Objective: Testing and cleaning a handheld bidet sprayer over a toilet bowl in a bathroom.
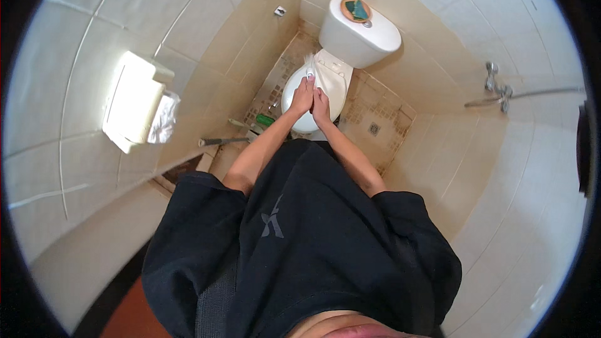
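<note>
My left hand (303,97) and my right hand (320,107) are close together over the white toilet lid (306,123), which is down. Between them they hold a slim tool with a white end (310,71), pointing away from me toward the hinge side. Pale streaks fan out from its tip; I cannot tell whether they are bristles or spray. A dark part shows low between my palms, and my fingers hide the rest. The toilet's white cistern (345,42) stands just beyond.
On the cistern lies a round green-and-orange item (356,10). Left of the bowl are a green object (265,119) and a dark-handled rod (220,141). A floor drain (373,128) is at right. A wall dispenser (136,101) and a shower mixer tap (502,91) flank me.
</note>
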Demonstrator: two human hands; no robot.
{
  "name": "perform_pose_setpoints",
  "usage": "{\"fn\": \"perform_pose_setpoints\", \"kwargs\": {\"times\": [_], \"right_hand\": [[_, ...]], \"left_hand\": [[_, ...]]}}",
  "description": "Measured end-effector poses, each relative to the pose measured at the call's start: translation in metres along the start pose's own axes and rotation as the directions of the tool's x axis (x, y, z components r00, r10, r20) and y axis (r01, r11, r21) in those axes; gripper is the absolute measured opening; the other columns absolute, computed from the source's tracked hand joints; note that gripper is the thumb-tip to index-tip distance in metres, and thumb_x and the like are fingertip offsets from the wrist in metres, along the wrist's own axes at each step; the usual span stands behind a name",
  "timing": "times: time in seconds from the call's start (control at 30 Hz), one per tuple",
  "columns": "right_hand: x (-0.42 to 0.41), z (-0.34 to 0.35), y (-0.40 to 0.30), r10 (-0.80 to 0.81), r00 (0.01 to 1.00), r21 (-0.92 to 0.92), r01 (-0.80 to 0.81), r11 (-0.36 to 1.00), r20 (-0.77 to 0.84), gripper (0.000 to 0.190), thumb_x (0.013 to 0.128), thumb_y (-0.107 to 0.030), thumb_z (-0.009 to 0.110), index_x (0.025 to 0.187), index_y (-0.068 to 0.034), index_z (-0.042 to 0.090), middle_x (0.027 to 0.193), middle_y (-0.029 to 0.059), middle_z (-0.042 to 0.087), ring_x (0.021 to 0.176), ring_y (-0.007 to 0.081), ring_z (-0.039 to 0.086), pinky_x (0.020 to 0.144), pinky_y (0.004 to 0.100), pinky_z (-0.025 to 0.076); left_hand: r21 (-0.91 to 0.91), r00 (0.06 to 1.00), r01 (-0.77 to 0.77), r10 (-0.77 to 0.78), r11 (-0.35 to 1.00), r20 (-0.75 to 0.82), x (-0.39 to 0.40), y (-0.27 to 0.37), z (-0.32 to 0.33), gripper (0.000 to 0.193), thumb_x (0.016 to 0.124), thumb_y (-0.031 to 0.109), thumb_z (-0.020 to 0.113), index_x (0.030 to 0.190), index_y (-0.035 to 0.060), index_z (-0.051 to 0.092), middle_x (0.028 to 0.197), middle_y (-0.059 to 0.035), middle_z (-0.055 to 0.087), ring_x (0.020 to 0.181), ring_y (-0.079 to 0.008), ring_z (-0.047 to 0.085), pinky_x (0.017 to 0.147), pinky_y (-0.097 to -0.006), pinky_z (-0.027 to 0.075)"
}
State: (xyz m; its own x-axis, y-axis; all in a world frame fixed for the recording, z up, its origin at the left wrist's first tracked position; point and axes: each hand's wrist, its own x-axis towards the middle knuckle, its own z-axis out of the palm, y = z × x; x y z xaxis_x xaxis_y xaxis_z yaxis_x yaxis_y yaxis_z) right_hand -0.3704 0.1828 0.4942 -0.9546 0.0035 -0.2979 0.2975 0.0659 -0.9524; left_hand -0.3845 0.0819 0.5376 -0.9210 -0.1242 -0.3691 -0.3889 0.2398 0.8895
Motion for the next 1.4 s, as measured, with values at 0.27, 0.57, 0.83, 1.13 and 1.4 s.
{"fn": "perform_pose_setpoints", "kwargs": {"times": [0.27,0.57,0.83,1.13,1.4], "right_hand": [[-0.044,-0.008,0.019,-0.115,0.978,0.300,0.164,0.940,-0.174,0.025,0.108,-0.030,0.050,0.095,-0.010,0.052,0.070,-0.0041,0.046,0.058,0.0055,0.043,0.050,0.0249,0.035],[-0.081,-0.041,0.057,0.009,0.746,0.128,0.102,0.986,-0.666,0.039,0.109,-0.045,0.042,0.112,-0.007,0.050,0.088,0.0106,0.058,0.082,0.0220,0.059,0.076,0.0391,0.049],[-0.093,-0.040,0.066,0.183,0.638,0.219,-0.024,0.975,-0.748,0.050,0.107,-0.054,0.040,0.118,-0.007,0.051,0.102,0.0219,0.068,0.093,0.0361,0.068,0.083,0.0455,0.051],[-0.100,-0.031,0.069,0.327,0.650,0.427,-0.005,0.904,-0.685,0.048,0.107,-0.050,0.046,0.118,-0.003,0.050,0.101,0.0142,0.062,0.094,0.0246,0.063,0.083,0.0384,0.051],[-0.100,-0.043,0.085,0.261,0.667,0.381,0.038,0.924,-0.698,0.049,0.106,-0.051,0.045,0.117,-0.003,0.045,0.101,0.0141,0.061,0.093,0.0250,0.062,0.084,0.0389,0.051]], "left_hand": [[0.083,0.943,-0.090,0.058,0.992,0.328,-0.020,0.003,0.014,0.056,0.109,0.055,0.028,0.118,0.0045,0.050,0.089,-0.0249,0.066,0.082,-0.0407,0.068,0.074,-0.0488,0.051],[0.032,0.614,-0.119,0.048,0.992,0.788,-0.020,-0.002,0.092,0.055,0.111,0.049,0.030,0.126,0.0041,0.058,0.097,-0.0071,0.063,0.087,-0.0172,0.059,0.084,-0.0332,0.049],[0.024,0.520,-0.206,0.088,0.978,0.850,-0.023,-0.021,0.116,0.061,0.110,0.055,0.028,0.123,0.0044,0.059,0.089,-0.0022,0.059,0.073,-0.0128,0.053,0.065,-0.0285,0.047],[0.148,0.331,-0.072,-0.116,0.986,0.937,-0.027,-0.011,0.108,0.064,0.110,0.058,0.022,0.129,0.0078,0.057,0.078,0.0047,0.051,0.059,-0.0080,0.045,0.048,-0.0258,0.036],[0.162,0.337,-0.085,-0.124,0.983,0.933,-0.035,-0.002,0.113,0.067,0.110,0.057,0.025,0.128,0.0038,0.061,0.087,-0.0001,0.057,0.071,-0.0112,0.050,0.061,-0.0282,0.044]]}}
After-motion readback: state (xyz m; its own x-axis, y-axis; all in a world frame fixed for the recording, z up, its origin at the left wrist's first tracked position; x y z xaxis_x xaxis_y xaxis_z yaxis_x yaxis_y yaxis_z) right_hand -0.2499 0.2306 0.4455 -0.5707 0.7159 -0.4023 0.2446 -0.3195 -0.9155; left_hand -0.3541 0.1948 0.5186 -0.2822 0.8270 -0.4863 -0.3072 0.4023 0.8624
